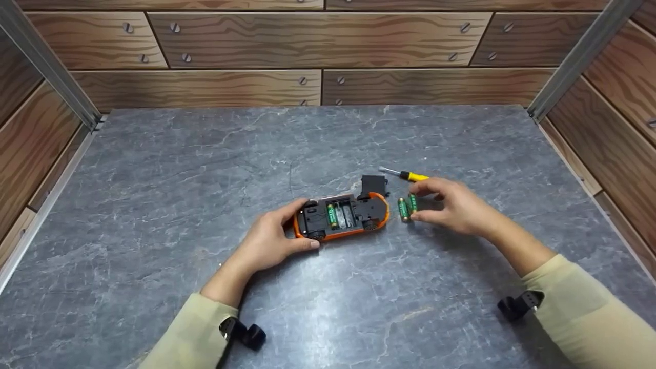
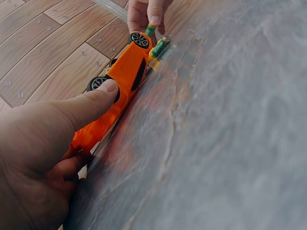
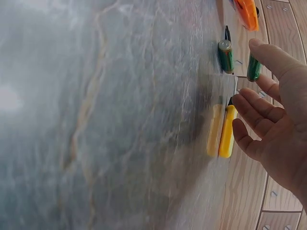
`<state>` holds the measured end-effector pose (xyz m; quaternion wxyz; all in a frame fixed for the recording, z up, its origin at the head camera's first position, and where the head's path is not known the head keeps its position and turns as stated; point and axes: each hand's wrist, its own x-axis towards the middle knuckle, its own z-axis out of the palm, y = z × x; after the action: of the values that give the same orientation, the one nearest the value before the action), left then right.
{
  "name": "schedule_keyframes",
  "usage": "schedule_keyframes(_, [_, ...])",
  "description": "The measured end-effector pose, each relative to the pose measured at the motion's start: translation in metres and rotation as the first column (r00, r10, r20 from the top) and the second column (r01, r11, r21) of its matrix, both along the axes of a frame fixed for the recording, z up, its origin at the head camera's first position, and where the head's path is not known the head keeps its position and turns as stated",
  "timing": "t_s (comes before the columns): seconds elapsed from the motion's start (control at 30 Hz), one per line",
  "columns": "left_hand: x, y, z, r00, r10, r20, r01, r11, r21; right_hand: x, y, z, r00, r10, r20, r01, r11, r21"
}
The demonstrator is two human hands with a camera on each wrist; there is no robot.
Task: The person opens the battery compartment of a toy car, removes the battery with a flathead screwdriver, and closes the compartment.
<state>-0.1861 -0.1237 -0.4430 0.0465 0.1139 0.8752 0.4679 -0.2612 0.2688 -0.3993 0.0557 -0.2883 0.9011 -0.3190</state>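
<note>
An orange toy car (image 1: 341, 216) lies upside down on the table, its battery bay (image 1: 341, 213) uncovered. One green battery (image 1: 332, 216) sits in the bay's left slot; the slots beside it hold none. My left hand (image 1: 271, 236) grips the car's left end, thumb along the near side. To the right of the car, my right hand (image 1: 456, 207) pinches a green battery (image 3: 253, 68) between thumb and index finger, held up off the table. Another green battery (image 3: 225, 56) lies on the table just left of the pinched one.
Behind the car's right end lies a black battery cover (image 1: 374, 184). A screwdriver (image 1: 416, 177) with a yellow and black handle rests beyond my right hand. Wood-patterned panels (image 1: 323, 41) close off the back and sides of the grey marbled table (image 1: 205, 159).
</note>
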Motion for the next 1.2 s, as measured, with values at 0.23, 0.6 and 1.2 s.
schedule_keyframes(0.23, [0.0, 0.0, 0.0, 1.0, -0.005, -0.01, 0.005, 1.0, 0.004, -0.001, 0.004, -0.002, 1.0, -0.008, 0.025, 0.007, 0.999, 0.032])
schedule_keyframes(0.6, [-0.001, 0.0, -0.001, 1.0, -0.013, -0.013, 0.013, 1.0, 0.013, -0.001, 0.005, -0.005, 1.0, -0.019, 0.023, 0.017, 0.996, 0.088])
schedule_keyframes(1.2, [-0.001, 0.0, -0.001, 1.0, -0.01, -0.007, 0.01, 1.0, 0.013, -0.004, 0.003, -0.014, 1.0, 0.004, -0.021, -0.001, 0.994, 0.11])
